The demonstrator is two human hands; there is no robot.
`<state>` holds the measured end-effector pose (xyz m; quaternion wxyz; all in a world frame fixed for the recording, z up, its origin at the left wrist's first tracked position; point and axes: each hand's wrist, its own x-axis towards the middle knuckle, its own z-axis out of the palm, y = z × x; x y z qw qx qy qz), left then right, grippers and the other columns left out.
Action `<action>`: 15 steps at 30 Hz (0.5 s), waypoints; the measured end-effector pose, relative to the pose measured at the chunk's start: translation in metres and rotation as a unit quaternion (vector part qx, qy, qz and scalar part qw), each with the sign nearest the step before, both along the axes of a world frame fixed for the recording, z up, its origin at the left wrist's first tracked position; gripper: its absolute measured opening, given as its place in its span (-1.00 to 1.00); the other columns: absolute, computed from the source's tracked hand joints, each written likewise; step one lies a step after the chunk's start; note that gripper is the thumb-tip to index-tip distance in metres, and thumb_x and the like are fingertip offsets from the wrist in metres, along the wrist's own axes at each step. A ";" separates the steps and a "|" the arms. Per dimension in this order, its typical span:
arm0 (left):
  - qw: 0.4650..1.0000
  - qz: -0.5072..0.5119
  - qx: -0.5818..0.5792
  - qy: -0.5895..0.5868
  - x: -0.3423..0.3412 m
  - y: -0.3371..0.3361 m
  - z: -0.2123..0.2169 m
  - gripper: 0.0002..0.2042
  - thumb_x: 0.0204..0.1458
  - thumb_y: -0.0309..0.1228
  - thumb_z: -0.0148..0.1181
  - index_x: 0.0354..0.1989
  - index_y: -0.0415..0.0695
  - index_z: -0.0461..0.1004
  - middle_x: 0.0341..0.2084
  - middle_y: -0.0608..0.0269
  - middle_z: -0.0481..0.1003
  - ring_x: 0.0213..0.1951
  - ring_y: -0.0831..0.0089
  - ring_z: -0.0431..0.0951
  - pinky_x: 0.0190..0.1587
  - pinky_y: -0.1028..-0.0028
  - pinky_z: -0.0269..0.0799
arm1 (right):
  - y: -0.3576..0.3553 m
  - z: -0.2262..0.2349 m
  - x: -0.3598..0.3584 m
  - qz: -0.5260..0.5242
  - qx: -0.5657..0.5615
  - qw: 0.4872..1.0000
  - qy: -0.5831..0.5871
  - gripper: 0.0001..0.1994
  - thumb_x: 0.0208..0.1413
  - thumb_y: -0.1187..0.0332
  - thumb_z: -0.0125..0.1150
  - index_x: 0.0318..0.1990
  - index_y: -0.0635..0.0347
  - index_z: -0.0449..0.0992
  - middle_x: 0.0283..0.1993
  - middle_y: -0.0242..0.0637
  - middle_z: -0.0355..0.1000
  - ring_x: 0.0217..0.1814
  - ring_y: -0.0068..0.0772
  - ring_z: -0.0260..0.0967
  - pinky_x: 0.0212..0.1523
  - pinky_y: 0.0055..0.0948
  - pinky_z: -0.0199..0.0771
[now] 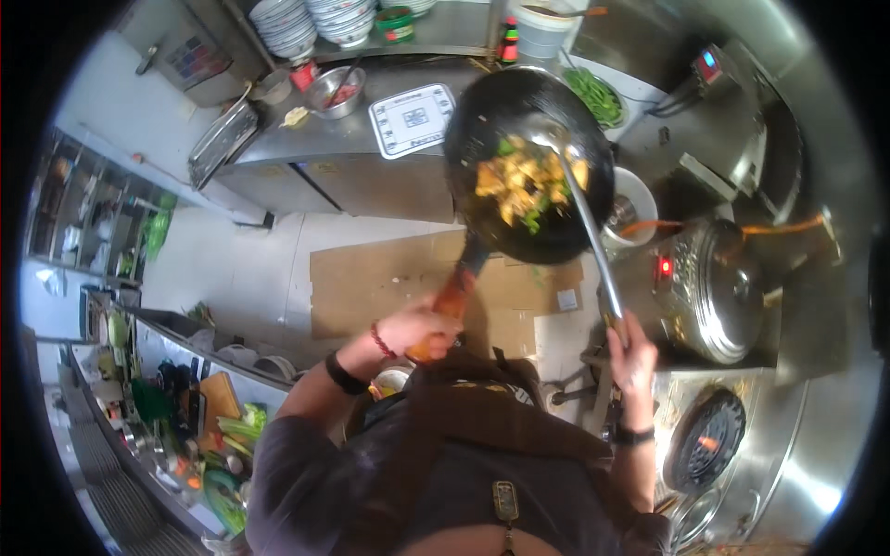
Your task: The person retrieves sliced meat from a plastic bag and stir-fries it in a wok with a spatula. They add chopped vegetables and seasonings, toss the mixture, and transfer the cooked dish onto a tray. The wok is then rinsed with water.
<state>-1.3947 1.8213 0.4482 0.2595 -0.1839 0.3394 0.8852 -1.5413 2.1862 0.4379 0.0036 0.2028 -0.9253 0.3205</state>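
Note:
My left hand (419, 326) grips the orange-brown handle (451, 301) of a black wok (482, 139), held up in the air over the floor. The wok holds yellow and green stir-fried food (526, 185). My right hand (632, 345) grips the long metal handle of a ladle (584, 218), whose bowl end rests in the food inside the wok. Both wrists wear dark bands, and the left one also has a red cord.
A steel counter (324, 130) behind holds a metal bowl (335, 91), stacked plates (287, 23) and a white tray (411, 119). A lidded steel pot (718, 292) and a lit burner (707, 438) stand right. Green beans (596, 95) sit in a dish. Vegetables (227, 445) lie lower left. Cardboard (389, 278) covers the floor.

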 end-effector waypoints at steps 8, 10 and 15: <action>0.965 0.230 -0.123 0.020 -0.021 -0.110 -0.006 -0.82 -0.01 -0.56 0.15 -0.27 -0.15 0.29 -0.58 0.30 0.33 -0.65 0.56 0.32 -0.61 0.46 0.31 | -0.137 -0.021 -0.124 0.184 -0.010 0.982 0.048 -0.56 0.00 0.38 0.27 0.09 0.19 0.46 -0.25 0.05 0.52 -0.24 0.04 0.53 -0.24 -0.23 0.53; 0.953 0.260 -0.156 0.023 -0.034 -0.125 -0.006 -0.85 -0.02 -0.54 0.15 -0.32 -0.17 0.29 -0.59 0.31 0.33 -0.66 0.57 0.31 -0.60 0.46 0.33 | -0.177 -0.024 -0.166 0.210 -0.016 0.977 0.031 -0.55 -0.01 0.36 0.28 0.09 0.19 0.46 -0.25 0.03 0.53 -0.25 0.02 0.53 -0.25 -0.24 0.52; 0.936 0.301 -0.185 0.016 -0.070 -0.163 -0.010 -0.82 -0.06 -0.56 0.15 -0.33 -0.13 0.27 -0.58 0.33 0.32 -0.67 0.62 0.27 -0.64 0.56 0.21 | -0.312 -0.030 -0.227 0.262 -0.069 0.963 0.008 -0.56 0.03 0.35 0.26 0.11 0.17 0.43 -0.24 0.03 0.52 -0.24 0.08 0.50 -0.28 -0.23 0.48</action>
